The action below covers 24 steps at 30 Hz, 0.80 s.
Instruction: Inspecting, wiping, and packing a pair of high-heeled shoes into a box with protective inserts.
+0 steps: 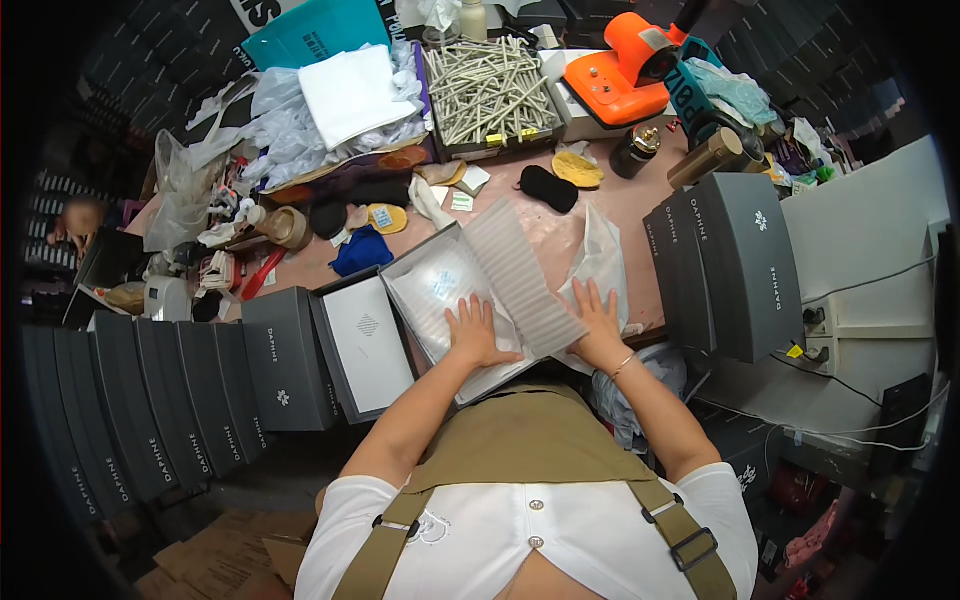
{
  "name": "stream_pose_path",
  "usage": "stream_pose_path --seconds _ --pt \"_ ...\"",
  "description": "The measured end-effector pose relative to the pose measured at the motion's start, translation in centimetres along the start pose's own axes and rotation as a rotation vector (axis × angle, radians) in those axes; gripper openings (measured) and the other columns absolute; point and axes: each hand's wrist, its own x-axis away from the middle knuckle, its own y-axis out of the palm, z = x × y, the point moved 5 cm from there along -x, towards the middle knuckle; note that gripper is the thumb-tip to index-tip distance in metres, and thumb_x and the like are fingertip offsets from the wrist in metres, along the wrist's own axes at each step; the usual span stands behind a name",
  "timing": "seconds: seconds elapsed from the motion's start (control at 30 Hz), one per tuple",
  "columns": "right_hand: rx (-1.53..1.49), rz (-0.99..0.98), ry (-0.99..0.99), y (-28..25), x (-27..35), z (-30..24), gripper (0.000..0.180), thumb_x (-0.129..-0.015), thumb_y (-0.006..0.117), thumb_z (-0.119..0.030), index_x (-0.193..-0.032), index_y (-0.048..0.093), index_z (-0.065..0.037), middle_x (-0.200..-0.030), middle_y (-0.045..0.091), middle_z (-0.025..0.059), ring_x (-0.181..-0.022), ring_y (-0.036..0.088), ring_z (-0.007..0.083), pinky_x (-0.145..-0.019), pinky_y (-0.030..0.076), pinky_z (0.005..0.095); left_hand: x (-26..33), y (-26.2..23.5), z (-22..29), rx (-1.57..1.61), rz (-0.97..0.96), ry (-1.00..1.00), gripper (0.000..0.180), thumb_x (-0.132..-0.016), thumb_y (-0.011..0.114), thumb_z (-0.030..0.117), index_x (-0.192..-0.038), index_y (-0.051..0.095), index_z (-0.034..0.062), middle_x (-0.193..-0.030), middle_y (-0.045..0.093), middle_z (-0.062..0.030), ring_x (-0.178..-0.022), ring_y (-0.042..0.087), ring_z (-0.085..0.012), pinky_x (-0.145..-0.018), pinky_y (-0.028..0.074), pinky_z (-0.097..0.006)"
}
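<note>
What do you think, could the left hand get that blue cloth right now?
Probably yes. The blue cloth lies uncovered just beyond the open grey box, so the left hand would likely only need to lift over the box's edge.

I see a pink desk (634, 207) bearing an open box (421, 246) near, stick-filled box (500, 149) far, blue cloth (362, 252) left, grey boxes (722, 270) right.

Grey boxes (740, 265) carry pale lettering w/ logo, teal bag (318, 32) dk. print.
</note>
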Motion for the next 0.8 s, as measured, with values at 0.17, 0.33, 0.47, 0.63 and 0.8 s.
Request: stream_pose_path --seconds 0.17,0.33,0.47,0.63,0.8 --pt "-0.148 0.159 0.161 1.3 -0.8 2.9 0.039 -0.077 0.059 -0.013 -0.115 0.059 -0.011 -0.13 0.045 0.0169 -0.124 0.039 0.0332 -0.099 0.032 0.0506 0.4 0.1 -0.3 -0.05 0.111 0.114 0.101 -0.064 0.06 0.073 -0.127 0.05 -0.0053 -0.147 0.023 -0.027 -0.138 0.015 -0.0426 -0.105 0.011 -0.065" --pt "-0.272 0.211 0.323 -4.6 0.5 8.4 0.034 -0.078 0.053 -0.005 -0.112 0.058 -0.005 -0.1 0.063 0.0185 -0.09 0.061 0.0367 -0.075 0.048 0.0429 3.6 -5.0 -2.3 0.621 0.62 0.333 0.058 -0.08 0.066 0.037 -0.12 0.054 -0.0028 -0.128 0.048 -0.0211 -0.121 0.043 -0.0341 -0.103 0.031 -0.046" --pt "-0.558 0.473 0.116 -14.9 -3.8 6.7 0.025 -0.08 0.046 -0.001 -0.101 0.061 0.0 -0.085 0.064 0.0202 -0.079 0.063 0.0359 -0.073 0.05 0.0359 7.1 -12.8 -0.8 1.025 0.644 0.395 0.04 -0.086 0.064 0.02 -0.118 0.055 -0.0023 -0.114 0.059 -0.016 -0.108 0.055 -0.0283 -0.094 0.042 -0.033" --pt "-0.82 0.378 -0.297 -26.4 -3.5 -2.8 0.027 -0.074 0.042 0.003 -0.094 0.06 0.002 -0.081 0.062 0.0152 -0.075 0.063 0.0266 -0.071 0.048 0.0311 6.7 -12.7 1.8 2.092 -0.18 0.403 0.055 -0.096 0.041 0.048 -0.129 0.047 0.0043 -0.123 0.054 -0.012 -0.113 0.053 -0.0234 -0.093 0.046 -0.036" --pt "-0.729 0.02 -0.78 -23.2 -2.4 -13.7 0.023 -0.065 0.056 -0.006 -0.088 0.061 -0.006 -0.073 0.051 0.0083 -0.071 0.053 0.0285 -0.064 0.044 0.036 11.6 -11.5 4.0 2.375 -0.563 0.64 0.067 -0.09 0.049 0.05 -0.136 0.037 0.002 -0.125 0.054 -0.0144 -0.112 0.055 -0.0258 -0.095 0.047 -0.038"
